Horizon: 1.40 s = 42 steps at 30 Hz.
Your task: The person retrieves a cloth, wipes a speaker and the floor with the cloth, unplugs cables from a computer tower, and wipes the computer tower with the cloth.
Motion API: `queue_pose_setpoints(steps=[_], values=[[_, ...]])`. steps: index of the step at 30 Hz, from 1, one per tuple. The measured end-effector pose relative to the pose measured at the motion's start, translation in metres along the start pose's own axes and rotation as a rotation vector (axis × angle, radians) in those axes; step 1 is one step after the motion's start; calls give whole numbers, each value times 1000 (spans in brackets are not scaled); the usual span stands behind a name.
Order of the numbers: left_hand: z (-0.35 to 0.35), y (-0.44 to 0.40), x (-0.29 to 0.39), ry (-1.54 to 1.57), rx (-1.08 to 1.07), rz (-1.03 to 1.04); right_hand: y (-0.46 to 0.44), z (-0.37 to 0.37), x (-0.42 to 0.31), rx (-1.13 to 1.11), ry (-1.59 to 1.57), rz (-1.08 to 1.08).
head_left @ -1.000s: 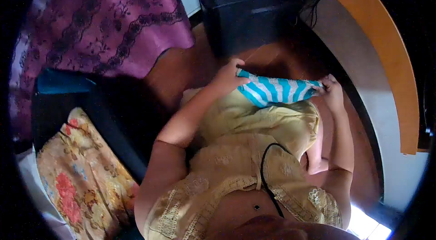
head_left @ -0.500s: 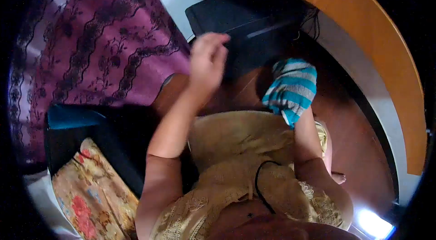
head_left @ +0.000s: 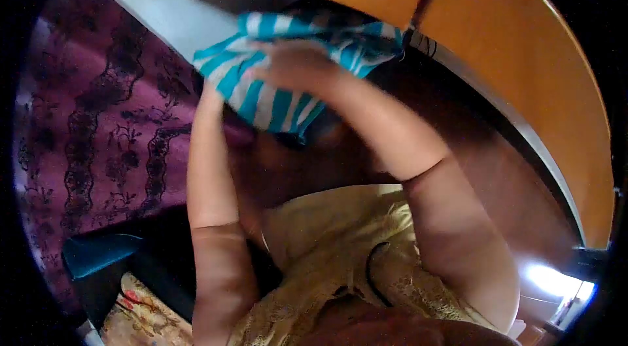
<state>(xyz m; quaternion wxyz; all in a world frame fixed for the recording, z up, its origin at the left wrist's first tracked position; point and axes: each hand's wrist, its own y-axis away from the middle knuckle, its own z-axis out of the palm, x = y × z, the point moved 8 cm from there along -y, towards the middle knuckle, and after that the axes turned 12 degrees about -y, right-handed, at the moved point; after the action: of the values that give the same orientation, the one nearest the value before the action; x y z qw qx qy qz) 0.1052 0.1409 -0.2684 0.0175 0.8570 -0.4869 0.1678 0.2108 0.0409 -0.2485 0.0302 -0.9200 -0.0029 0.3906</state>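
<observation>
A teal-and-white striped cloth [head_left: 265,101] is spread out in the air in front of me. My right hand [head_left: 294,65] lies across its near face, blurred by motion, with the fingers pointing left and closing on the fabric. From the left, my left forearm [head_left: 212,150] reaches up to the cloth's left edge. The cloth covers my left hand, so its fingers do not show. Whether that hand is behind the cloth or inside it, I cannot tell.
At left hangs a purple curtain [head_left: 131,143] with black lace patterns. Orange wooden panels [head_left: 523,71] curve round the upper right above a dark floor [head_left: 471,195]. A floral cloth [head_left: 147,316] lies at lower left beside a blue item [head_left: 104,254].
The cloth was bunched over my right hand at the right. It has moved up and left and been spread out. My left hand, bare before, has gone behind or into it.
</observation>
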Motion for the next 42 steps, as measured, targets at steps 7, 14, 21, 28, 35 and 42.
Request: queue_pose_setpoints(steps=[7,14,21,28,35,42], values=[[7,16,-42,479,586,-482,-53,-90,60,50,15,32],[9,33,-46,807,805,-574,-27,2,-14,115,169,59],[15,34,-30,893,636,-706,-13,-82,37,13,72,-97],[27,35,-36,1032,729,-659,53,-183,158,658,-249,-32],[33,107,43,779,741,-834,139,-26,130,1208,-449,-137],[21,118,36,416,552,-673,203,111,62,840,-488,-120]])
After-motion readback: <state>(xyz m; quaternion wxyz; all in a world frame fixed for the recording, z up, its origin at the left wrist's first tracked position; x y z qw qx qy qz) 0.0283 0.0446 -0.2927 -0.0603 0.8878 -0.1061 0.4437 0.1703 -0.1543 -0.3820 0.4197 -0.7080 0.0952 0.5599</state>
